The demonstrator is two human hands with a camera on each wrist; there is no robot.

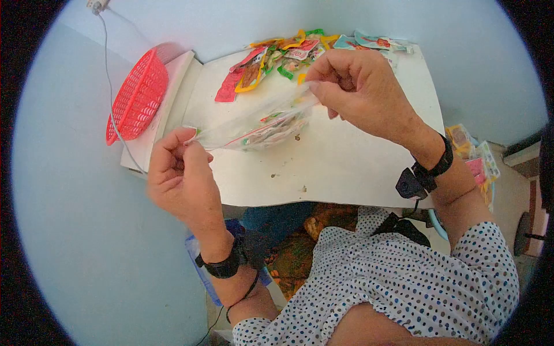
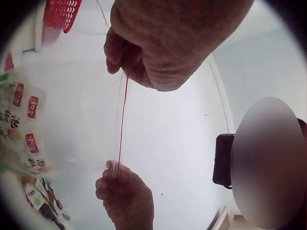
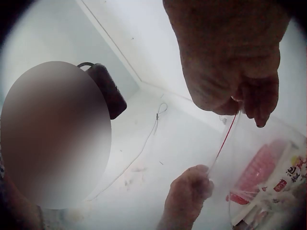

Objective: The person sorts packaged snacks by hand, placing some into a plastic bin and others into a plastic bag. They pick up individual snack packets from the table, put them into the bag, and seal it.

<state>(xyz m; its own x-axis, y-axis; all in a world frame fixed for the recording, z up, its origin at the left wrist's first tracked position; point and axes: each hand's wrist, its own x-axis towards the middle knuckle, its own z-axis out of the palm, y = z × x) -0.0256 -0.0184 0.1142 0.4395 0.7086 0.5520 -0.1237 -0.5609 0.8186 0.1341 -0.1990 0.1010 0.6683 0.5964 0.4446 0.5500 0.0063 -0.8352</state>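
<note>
A clear zip-lock bag (image 1: 248,118) is stretched between both hands above the white table. My left hand (image 1: 186,179) pinches one end of its top edge, thumb against curled fingers. The other end is pinched by my right hand (image 1: 369,95), held higher and farther out. Along the mouth, a red zip line (image 2: 123,120) runs straight from hand to hand in the left wrist view. Small packets with red labels (image 2: 31,106) show through the clear plastic on the side away from me.
Colourful snack packets (image 1: 291,55) lie heaped along the back of the white table (image 1: 346,167). A red plastic basket (image 1: 138,95) leans at the left by the wall, with a grey cable (image 1: 109,75) hanging across it. More packets (image 1: 476,155) are low at the right.
</note>
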